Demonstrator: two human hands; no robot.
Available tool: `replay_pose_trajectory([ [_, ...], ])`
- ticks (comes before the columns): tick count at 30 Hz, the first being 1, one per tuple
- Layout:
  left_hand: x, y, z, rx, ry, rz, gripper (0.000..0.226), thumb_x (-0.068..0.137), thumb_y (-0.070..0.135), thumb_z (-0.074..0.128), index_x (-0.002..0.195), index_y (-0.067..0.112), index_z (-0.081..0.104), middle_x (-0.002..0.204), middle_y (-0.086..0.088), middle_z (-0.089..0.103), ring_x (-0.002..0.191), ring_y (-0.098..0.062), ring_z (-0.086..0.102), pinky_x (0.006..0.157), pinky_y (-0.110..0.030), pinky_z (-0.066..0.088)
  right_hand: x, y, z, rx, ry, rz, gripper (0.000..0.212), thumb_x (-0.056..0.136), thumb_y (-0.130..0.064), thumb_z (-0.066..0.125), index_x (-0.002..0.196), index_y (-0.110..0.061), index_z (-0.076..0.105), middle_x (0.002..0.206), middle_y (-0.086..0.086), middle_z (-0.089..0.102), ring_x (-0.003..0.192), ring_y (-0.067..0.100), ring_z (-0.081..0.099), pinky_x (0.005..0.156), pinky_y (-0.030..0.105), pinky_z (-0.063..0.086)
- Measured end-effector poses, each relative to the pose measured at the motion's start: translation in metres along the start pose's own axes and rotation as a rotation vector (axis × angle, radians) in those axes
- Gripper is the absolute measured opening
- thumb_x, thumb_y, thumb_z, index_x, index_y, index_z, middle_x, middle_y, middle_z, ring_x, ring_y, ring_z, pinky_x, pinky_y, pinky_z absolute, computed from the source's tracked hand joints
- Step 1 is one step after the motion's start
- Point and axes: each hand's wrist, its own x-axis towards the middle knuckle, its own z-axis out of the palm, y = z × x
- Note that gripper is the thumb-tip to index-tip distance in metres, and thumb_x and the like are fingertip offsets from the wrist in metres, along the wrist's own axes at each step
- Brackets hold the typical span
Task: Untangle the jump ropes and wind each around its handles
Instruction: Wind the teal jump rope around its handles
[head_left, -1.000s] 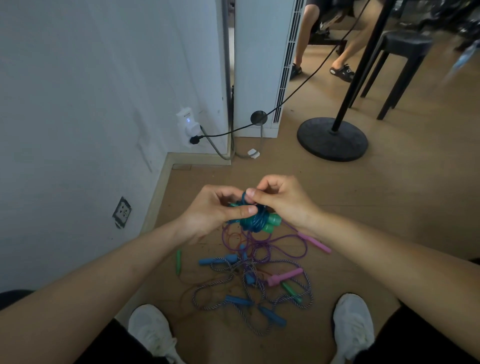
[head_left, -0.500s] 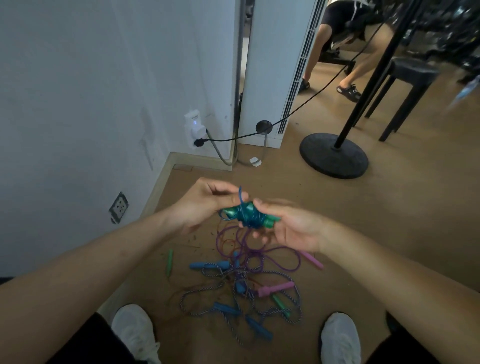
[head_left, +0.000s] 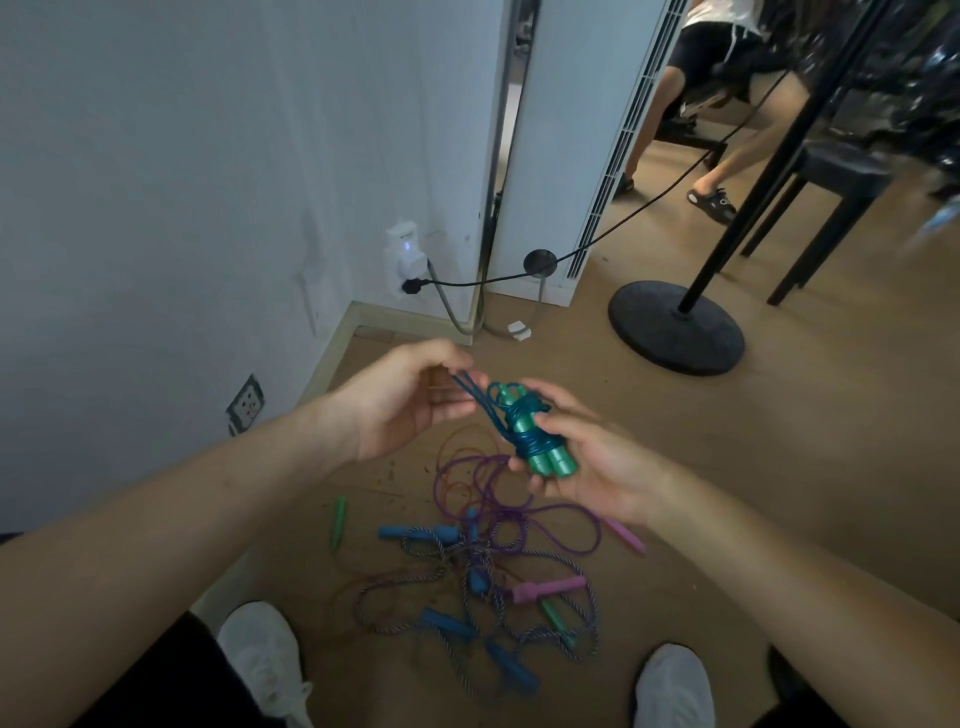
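Observation:
My right hand (head_left: 587, 457) holds a pair of green handles (head_left: 545, 457) side by side, with a blue rope (head_left: 519, 423) wound around them. My left hand (head_left: 400, 400) pinches a loose loop of that blue rope just left of the bundle. Below on the floor lies a tangle of jump ropes (head_left: 483, 582): a purple rope (head_left: 498, 493) with pink handles (head_left: 545, 590), striped braided rope with blue handles (head_left: 447, 623), and a lone green handle (head_left: 338, 522) off to the left.
My two white shoes (head_left: 265, 660) (head_left: 675, 686) flank the pile. A wall with sockets and a plugged cable (head_left: 410, 260) is at left. A black stand base (head_left: 675, 327), a stool (head_left: 831, 176) and a seated person's legs (head_left: 727, 171) are at back right.
My hands have drawn apart; the right hand turned palm up with the wound bundle, and the left pulled a rope loop out to the left. The camera tilted upward.

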Motion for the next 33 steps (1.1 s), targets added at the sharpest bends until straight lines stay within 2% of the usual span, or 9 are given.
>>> replay_pose_trajectory([
  [2,0.000,0.000,0.002,0.010,0.022,0.035,0.014,0.088,0.010,0.064,0.074,0.013,0.061,0.083,-0.005,0.072,0.077,-0.013,0.067,0.070,-0.022,0.057,-0.002,0.000,0.003,-0.030,-0.021,-0.013,0.041,0.099,-0.012,0.045,0.132,-0.033,0.056,0.124,0.017,0.060,0.080,0.027,0.064,0.061,0.034,0.048],
  [5,0.000,-0.003,0.005,0.006,0.053,0.078,0.014,0.085,0.019,0.071,0.076,0.011,0.063,0.091,-0.010,0.075,0.078,-0.012,0.070,0.066,-0.018,0.057,-0.005,-0.001,0.008,-0.008,0.002,-0.004,0.039,0.094,-0.021,0.043,0.131,-0.026,0.055,0.107,0.012,0.060,0.070,0.023,0.058,0.057,0.031,0.038],
  [8,0.000,-0.004,0.006,-0.006,0.075,0.108,0.018,0.086,0.009,0.071,0.073,0.011,0.058,0.091,-0.016,0.075,0.074,-0.013,0.071,0.061,-0.016,0.056,-0.006,-0.001,0.013,-0.072,0.027,-0.027,0.053,0.087,-0.053,0.054,0.126,-0.017,0.057,0.090,0.005,0.060,0.063,0.019,0.054,0.050,0.027,0.033],
  [10,-0.001,-0.004,0.008,0.011,0.085,0.128,0.023,0.086,0.003,0.071,0.071,0.011,0.055,0.085,-0.016,0.074,0.068,-0.013,0.070,0.056,-0.016,0.054,-0.007,-0.001,0.017,-0.190,0.070,-0.076,0.061,0.082,-0.065,0.061,0.123,-0.020,0.060,0.086,0.002,0.062,0.062,0.017,0.055,0.048,0.026,0.034],
  [14,-0.003,-0.005,0.011,0.019,0.106,0.147,0.023,0.084,0.001,0.073,0.071,0.011,0.057,0.077,-0.012,0.073,0.063,-0.011,0.066,0.054,-0.015,0.052,-0.007,0.001,0.021,-0.193,0.181,-0.200,0.031,0.086,-0.042,0.067,0.112,-0.024,0.067,0.089,0.006,0.067,0.059,0.021,0.060,0.049,0.027,0.035],
  [18,-0.001,-0.008,0.008,0.034,0.149,0.169,0.013,0.084,0.000,0.073,0.083,0.010,0.064,0.076,-0.006,0.070,0.067,-0.009,0.064,0.059,-0.015,0.053,-0.004,0.000,0.021,-0.127,0.217,-0.272,0.015,0.094,-0.027,0.062,0.107,-0.026,0.070,0.085,0.003,0.069,0.060,0.023,0.064,0.045,0.025,0.039],
  [21,0.001,-0.012,0.004,0.199,0.148,0.221,0.011,0.085,0.000,0.072,0.090,0.010,0.069,0.079,-0.007,0.066,0.068,-0.008,0.064,0.064,-0.018,0.053,-0.002,-0.002,0.020,-0.122,0.195,-0.306,0.015,0.095,-0.024,0.060,0.098,-0.032,0.072,0.091,0.005,0.071,0.062,0.024,0.066,0.045,0.025,0.043],
  [27,-0.003,-0.013,0.006,0.404,-0.010,0.318,0.021,0.086,-0.002,0.070,0.104,0.009,0.071,0.082,-0.008,0.075,0.074,-0.012,0.068,0.067,-0.021,0.054,-0.002,-0.001,0.018,-0.159,0.138,-0.343,0.019,0.097,-0.019,0.056,0.109,-0.028,0.067,0.092,0.007,0.072,0.063,0.024,0.066,0.044,0.026,0.045],
  [33,-0.002,-0.013,0.002,0.508,0.037,0.435,0.026,0.084,0.002,0.075,0.108,0.011,0.076,0.094,-0.008,0.079,0.080,-0.016,0.070,0.075,-0.027,0.058,-0.001,0.000,0.017,-0.169,0.127,-0.353,0.021,0.097,-0.020,0.056,0.113,-0.027,0.066,0.095,0.005,0.071,0.066,0.025,0.066,0.046,0.028,0.046],
])
